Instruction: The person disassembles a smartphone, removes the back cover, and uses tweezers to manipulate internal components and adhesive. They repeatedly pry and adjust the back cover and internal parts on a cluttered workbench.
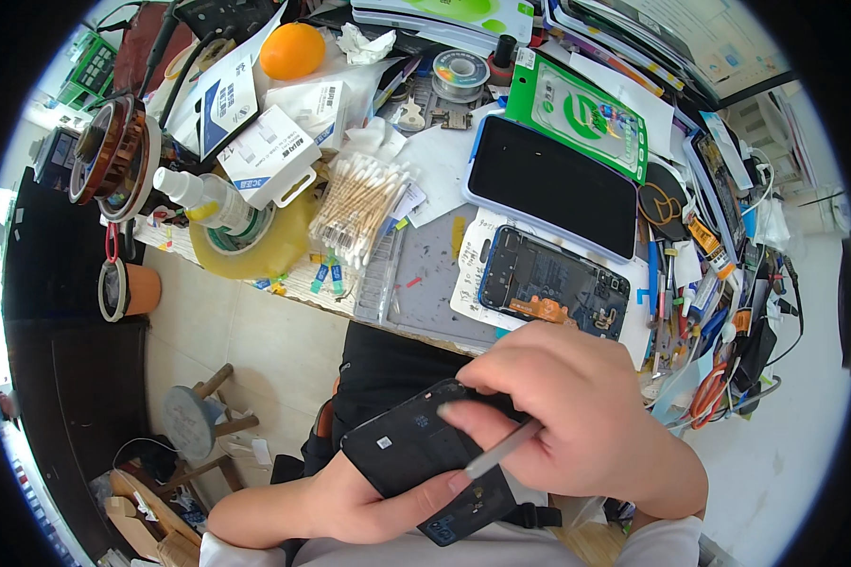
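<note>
My left hand [355, 501] grips a thin black phone panel [407, 439] from below, its thumb lying across the lower part. The panel is tilted over my lap, with a small white label on its face. My right hand [577, 406] is closed around a flat grey tool [501, 452], whose end reaches down beside my left thumb. The right thumb and fingers also come to the panel's upper corner; their exact contact is hidden. Beyond the right hand, an opened phone body [548, 283] with an orange flex cable lies on a handwritten white card [470, 269].
A dark-screened phone [553, 184] lies behind the opened one. Cotton swabs [359, 208], a spray bottle [217, 203], yellowish tape [284, 241] and boxes [265, 156] crowd the left. Tools and cables [714, 321] clutter the right. A stool [191, 420] stands on the floor.
</note>
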